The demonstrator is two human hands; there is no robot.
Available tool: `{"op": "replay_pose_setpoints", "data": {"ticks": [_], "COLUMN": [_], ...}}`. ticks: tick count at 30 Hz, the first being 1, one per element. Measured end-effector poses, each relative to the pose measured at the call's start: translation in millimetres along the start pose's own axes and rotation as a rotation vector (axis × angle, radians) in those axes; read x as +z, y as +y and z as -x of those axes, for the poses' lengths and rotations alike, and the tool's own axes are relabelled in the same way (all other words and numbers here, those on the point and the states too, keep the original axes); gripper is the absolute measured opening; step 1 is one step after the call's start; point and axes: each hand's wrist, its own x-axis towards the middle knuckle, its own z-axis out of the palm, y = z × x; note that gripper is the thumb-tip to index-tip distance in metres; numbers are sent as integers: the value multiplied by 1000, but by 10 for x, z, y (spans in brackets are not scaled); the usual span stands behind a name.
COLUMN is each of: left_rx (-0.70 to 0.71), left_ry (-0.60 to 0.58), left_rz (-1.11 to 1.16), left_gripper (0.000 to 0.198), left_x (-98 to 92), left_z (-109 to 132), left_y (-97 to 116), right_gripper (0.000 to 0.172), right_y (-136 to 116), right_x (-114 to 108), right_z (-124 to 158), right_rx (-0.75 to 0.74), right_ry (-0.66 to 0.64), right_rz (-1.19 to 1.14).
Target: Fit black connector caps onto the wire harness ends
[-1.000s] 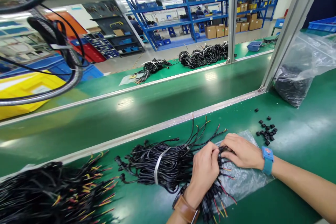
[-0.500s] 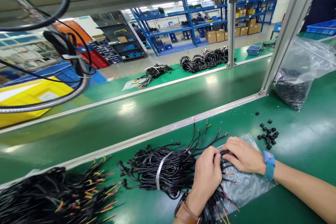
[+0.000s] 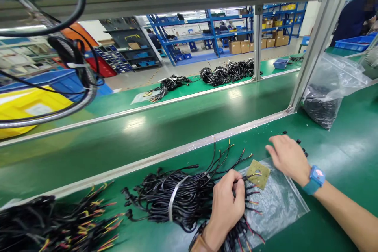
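Note:
My left hand [image 3: 227, 201] pinches a black cable [image 3: 245, 178] close to its stripped end, where thin coloured wires stick out to the right. Just under those wire ends lies a yellowish square sponge pad [image 3: 260, 174] with a hole, on a clear plastic bag [image 3: 273, 208]. To the left of this hand is a bundle of black cables [image 3: 183, 195] with a white tie around it. My right hand [image 3: 289, 157] is over the green bench, apart from the cable, thumb and fingers apart. Small black plastic pieces [image 3: 299, 141] lie beside it, partly hidden by the hand.
A second pile of black cables [image 3: 59, 224] lies front left. A metal post [image 3: 320, 43] and a bag of black parts [image 3: 321, 102] stand to the right. Beyond the bench rail [image 3: 147, 161] are more cable bundles [image 3: 227, 73]. A flexible metal hose [image 3: 59, 116] hangs at left.
My right hand has left the cable beside my left hand and moved right, over the small black pieces. The sponge pad now shows. My left hand keeps its pinch on the cable.

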Motion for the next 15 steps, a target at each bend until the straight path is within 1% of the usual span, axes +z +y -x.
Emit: {"op": "replay_pose_setpoints", "data": {"ticks": [2,3,5,7,10,13,15], "left_rx": [45,78,152,212,231,189,150], "left_ry": [21,26,24,29,90,185,212], "left_rz": [23,37,49,25,-40,-166,-278], "left_gripper": [20,22,28,33,32,23,19], "left_x": [-19,-29,-43,-42,-8,50,86], "left_z": [11,18,32,41,34,17,14], "left_y": [5,8,18,34,60,57,33], "right_gripper": [23,23,21,15,20,18,16], "right_y": [135,187,253,278,276,245,209], "right_x": [-2,7,33,53,57,42,36], "right_z": [-28,-31,-22,-8,-4,-17,-23], "right_rx": [186,249,316,327,293,232,190], "right_ry": [-46,-73,-130,-189,-239,-208,-173], "right_rz": [198,265,340,366,374,357,329]}}
